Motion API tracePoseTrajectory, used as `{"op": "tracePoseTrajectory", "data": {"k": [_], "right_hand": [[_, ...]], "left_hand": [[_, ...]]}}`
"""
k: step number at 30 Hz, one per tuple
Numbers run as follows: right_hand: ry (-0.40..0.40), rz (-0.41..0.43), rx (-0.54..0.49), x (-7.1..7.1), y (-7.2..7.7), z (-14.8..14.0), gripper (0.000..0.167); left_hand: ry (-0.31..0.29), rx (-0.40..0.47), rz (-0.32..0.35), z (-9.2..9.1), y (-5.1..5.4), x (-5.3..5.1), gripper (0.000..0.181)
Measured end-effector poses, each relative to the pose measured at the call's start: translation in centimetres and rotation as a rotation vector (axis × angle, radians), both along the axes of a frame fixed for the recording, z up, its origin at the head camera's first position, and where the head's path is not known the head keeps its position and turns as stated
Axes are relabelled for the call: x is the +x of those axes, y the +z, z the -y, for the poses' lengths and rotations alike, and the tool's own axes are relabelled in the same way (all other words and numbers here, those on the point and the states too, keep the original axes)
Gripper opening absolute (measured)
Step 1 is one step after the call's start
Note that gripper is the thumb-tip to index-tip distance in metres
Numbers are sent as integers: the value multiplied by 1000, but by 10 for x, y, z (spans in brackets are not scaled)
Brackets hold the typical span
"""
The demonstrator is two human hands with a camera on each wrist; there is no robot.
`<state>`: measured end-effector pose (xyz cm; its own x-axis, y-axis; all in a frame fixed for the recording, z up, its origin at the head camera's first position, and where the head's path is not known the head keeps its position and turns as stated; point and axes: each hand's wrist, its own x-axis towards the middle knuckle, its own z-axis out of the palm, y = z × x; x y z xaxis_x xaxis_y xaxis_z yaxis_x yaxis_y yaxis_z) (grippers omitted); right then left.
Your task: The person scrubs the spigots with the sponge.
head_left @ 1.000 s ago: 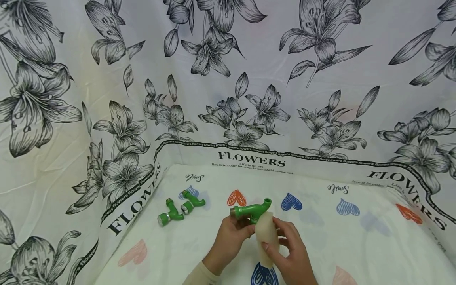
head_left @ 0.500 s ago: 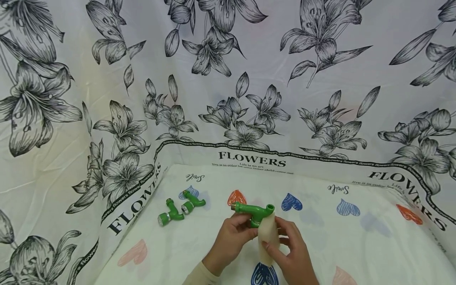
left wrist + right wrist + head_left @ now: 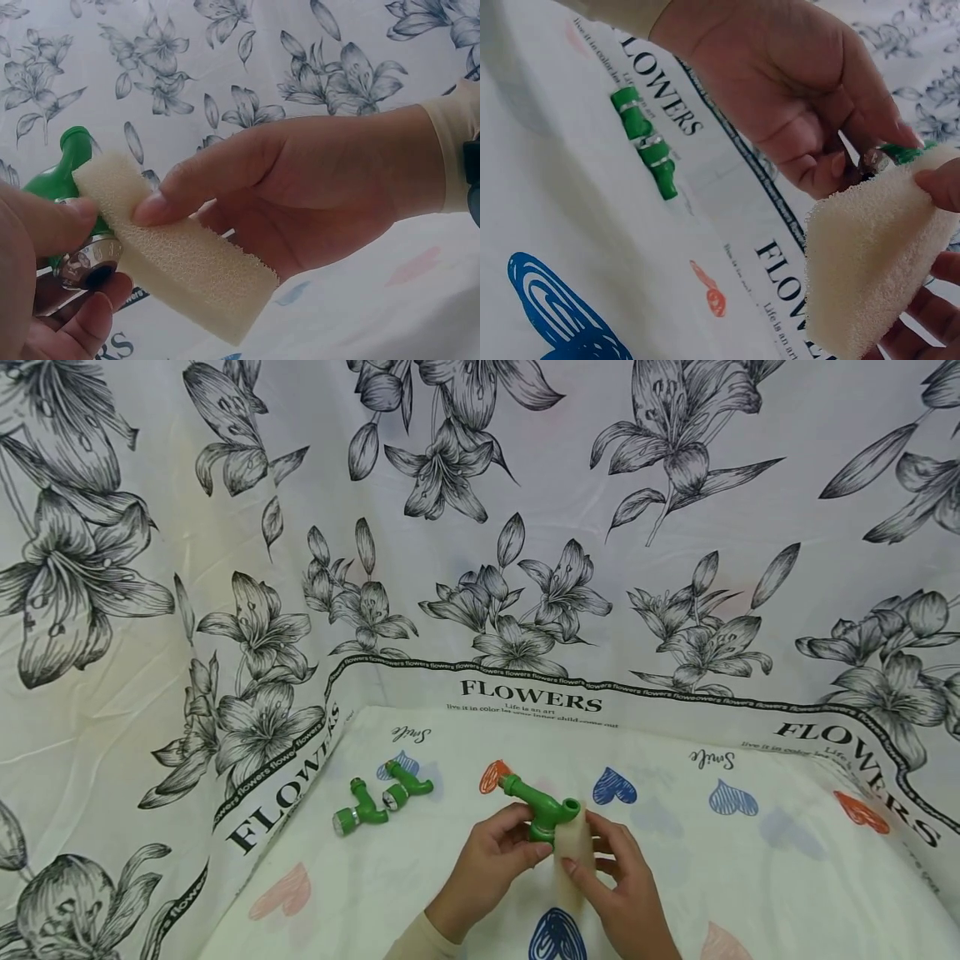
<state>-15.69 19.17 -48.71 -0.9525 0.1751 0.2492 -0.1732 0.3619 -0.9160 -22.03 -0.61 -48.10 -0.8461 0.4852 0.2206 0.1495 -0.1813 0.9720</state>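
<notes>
My left hand (image 3: 487,864) grips a green tap (image 3: 543,808) off the cloth, its pipe end pointing up and away to the left. Fingers and thumb close around its silvery knob end (image 3: 88,262) in the left wrist view. Pinched between the thumb and fingers of my right hand (image 3: 626,881) is a cream, porous sponge block (image 3: 574,847). The sponge stands against the near right side of the tap and covers part of it. In the right wrist view, the sponge hides most of the tap.
Two more green taps, one nearer (image 3: 362,810) and one farther (image 3: 405,785), lie on the cloth to the left. The white cloth (image 3: 750,868) carries printed hearts. A flower-printed sheet (image 3: 540,485) rises at the back and left side.
The held tap has turned, its pipe end swinging upward and away, and its spout shifting slightly right. Sponge and right hand have moved a little right. The two lying taps stay put.
</notes>
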Motion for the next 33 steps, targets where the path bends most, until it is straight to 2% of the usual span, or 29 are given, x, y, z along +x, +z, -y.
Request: {"op": "tracePoseTrajectory", "data": {"k": [7,13,18,25,30,33], "right_hand": [[11,-12,7,2,0,2,59],[54,-60,7,7,1,7,59],[86,-121,15,10,0,9,62],[75,-117,20,10,1,10,64],[76,-106,20,10,0,10,63],[79,-112,24,10,-2,10,63]], "left_hand": [[26,-1,-55,0,-2,-2,37],[92,-15,-74,0,-4,-5,38],[128,-12,-55,-1,-5,-6,34],[115,44,32,-2,-5,-4,35],[116,45,52,-2,-6,-4,38],[112,39,34,-2,-5,-3,38]]}}
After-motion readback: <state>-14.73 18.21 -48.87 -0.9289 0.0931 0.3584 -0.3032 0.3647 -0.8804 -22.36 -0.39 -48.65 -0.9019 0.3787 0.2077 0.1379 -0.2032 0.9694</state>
